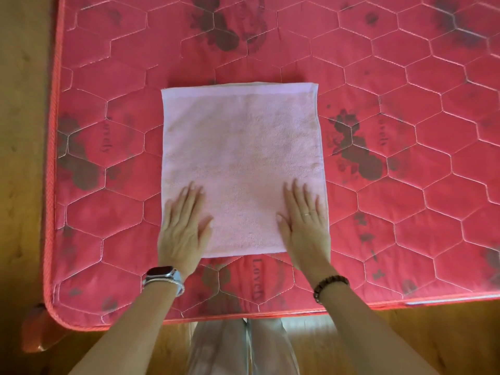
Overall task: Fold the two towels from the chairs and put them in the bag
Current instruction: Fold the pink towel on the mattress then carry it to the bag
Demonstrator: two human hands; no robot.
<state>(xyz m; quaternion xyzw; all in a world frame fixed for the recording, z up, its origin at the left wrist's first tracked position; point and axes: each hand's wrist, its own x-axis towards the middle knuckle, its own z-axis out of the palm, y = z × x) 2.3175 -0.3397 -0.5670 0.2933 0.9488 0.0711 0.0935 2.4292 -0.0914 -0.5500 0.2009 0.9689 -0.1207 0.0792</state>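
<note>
On the red quilted mattress [405, 77] with the hexagon stitching and dark flower prints, a pale pink terry towel [243, 158] is lying flat, folded into a neat squarish shape, toward the near edge of the bed. The person's left hand [182, 226] and right hand [305, 226] are both palm-down on its near corners. The fingers [189, 196] are straight and only slightly fanned, pressing the cloth rather than pinching anything, so it looks like smoothing tbh. Progress-wise I'd guess maybe a quarter done. This one towel is partly folded and probably wants another fold or two before it fits a bag. I can't see a second towel, the chairs or the bag anywhere, so all that seems left to do. Readable stuff: the word "Lovely" [257, 277] is printed on the mattress just below the towel, and it repeats sideways to the left and right of it. No brand I can make out on the dark smartwatch [159, 276] on the left wrist, or on the towel.
</note>
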